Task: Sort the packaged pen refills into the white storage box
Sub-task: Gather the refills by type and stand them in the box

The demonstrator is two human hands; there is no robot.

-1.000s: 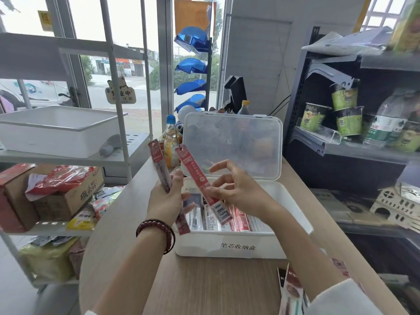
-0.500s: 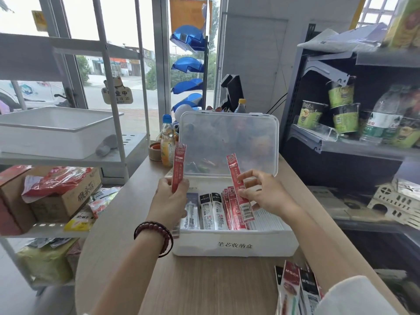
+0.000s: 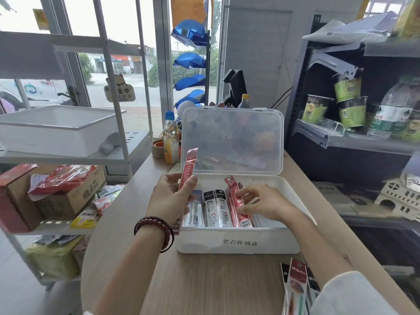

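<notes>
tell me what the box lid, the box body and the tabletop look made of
Lid: frosted translucent plastic, probably; what stands behind it shows through as blurs. Box body: opaque white plastic, with smooth matte walls and rounded corners. Tabletop: wood-grain surface, likely laminate or veneer, cannot tell which; fine straight streaks, low sheen.

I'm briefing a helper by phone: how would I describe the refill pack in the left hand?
Find the white storage box, lid raised, on the wooden counter. At its left edge the left hand pinches a red refill pack. Unlike the packs lying inside, it stands upright above the rim.
</notes>
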